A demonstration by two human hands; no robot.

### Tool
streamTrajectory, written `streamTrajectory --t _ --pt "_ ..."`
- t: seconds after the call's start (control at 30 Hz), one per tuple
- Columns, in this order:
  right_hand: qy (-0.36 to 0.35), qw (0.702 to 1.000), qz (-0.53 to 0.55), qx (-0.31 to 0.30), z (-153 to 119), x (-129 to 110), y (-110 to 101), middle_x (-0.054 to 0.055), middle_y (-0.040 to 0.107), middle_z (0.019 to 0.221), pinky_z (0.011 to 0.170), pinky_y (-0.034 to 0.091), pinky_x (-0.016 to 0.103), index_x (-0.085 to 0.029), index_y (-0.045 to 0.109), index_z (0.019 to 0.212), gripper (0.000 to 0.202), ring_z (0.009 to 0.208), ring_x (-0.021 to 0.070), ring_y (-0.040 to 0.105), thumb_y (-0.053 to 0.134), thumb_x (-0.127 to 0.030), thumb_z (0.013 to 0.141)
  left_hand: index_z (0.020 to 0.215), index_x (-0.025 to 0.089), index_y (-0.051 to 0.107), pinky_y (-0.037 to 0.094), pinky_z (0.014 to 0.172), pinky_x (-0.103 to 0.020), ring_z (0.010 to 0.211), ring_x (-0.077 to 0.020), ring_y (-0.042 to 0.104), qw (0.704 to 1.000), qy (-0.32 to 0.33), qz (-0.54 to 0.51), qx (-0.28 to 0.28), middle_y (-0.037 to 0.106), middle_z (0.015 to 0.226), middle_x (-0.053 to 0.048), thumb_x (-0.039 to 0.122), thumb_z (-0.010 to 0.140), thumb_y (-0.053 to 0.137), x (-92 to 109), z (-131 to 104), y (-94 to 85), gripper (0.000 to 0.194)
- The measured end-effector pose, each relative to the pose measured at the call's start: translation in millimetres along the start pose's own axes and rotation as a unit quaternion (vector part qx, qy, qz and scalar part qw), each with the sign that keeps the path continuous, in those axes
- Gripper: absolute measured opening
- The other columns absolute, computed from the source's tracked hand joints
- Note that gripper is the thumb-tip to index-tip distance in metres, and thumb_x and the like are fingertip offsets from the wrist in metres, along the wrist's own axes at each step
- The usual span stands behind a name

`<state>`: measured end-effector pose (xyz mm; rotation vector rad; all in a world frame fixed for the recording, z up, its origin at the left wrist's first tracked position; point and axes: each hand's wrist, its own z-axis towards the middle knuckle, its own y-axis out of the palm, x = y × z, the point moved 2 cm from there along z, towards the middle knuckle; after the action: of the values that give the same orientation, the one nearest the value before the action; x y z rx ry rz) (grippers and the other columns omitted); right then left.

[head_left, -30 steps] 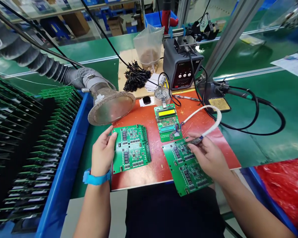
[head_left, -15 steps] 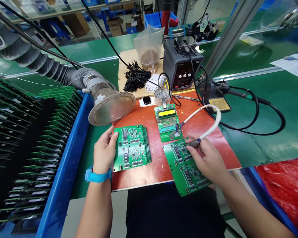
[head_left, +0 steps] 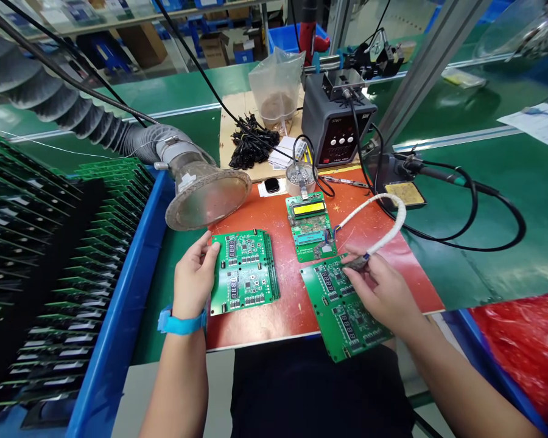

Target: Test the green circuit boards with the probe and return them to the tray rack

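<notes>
My left hand (head_left: 195,275) grips the left edge of a stack of green circuit boards (head_left: 244,271), thumb on top, on the orange-red mat. Between the thumb and fingers of my right hand (head_left: 383,289) is a probe connector (head_left: 358,262) at the end of a white sleeved cable (head_left: 395,228). It sits over the upper right part of another circuit board (head_left: 331,313), which lies tilted at the mat's front edge, overhanging it. Whether its tip touches the board is hidden. The cable runs to a small programmer board (head_left: 309,225) with a lit yellow display.
At the left a blue bin (head_left: 114,292) holds rows of upright boards. A fume extractor hood (head_left: 207,198) hangs above the mat's left side. Behind stand a soldering station (head_left: 335,125), a solder tin (head_left: 300,176) and black parts (head_left: 253,141). The soldering iron (head_left: 438,174) rests at the right.
The view has shifted very slightly. Both hands, the boards and the probe connector keep their places relative to each other.
</notes>
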<state>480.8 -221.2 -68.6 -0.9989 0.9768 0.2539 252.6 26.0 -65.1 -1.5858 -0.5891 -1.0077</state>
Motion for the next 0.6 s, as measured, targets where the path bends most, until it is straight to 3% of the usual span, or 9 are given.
streamTrajectory --t 0.17,0.6 --pt "0.012 1.000 0.012 0.015 -1.2 2.8 2.2 0.007 0.066 0.101 0.072 0.054 0.030 -0.022 0.056 0.112 0.023 0.086 0.0178 0.065 0.056 -0.028 0.090 0.131 0.017 0.056 0.050 0.085 -0.038 0.084 -0.0212 0.063 1.000 0.005 0.006 0.003 0.069 0.092 -0.006 0.051 0.081 0.059 2.0 -0.7 -1.3 0.061" --pt "0.033 0.999 0.026 -0.001 -3.9 10.1 0.8 0.008 0.066 0.106 0.079 0.055 0.035 -0.023 0.056 0.109 0.022 0.092 0.0200 0.066 0.055 -0.034 0.090 0.123 0.010 0.062 0.051 0.084 -0.035 0.083 -0.0192 0.063 0.994 0.065 0.073 0.039 0.067 0.097 -0.010 0.039 0.085 0.056 10.0 -3.4 2.4 0.048"
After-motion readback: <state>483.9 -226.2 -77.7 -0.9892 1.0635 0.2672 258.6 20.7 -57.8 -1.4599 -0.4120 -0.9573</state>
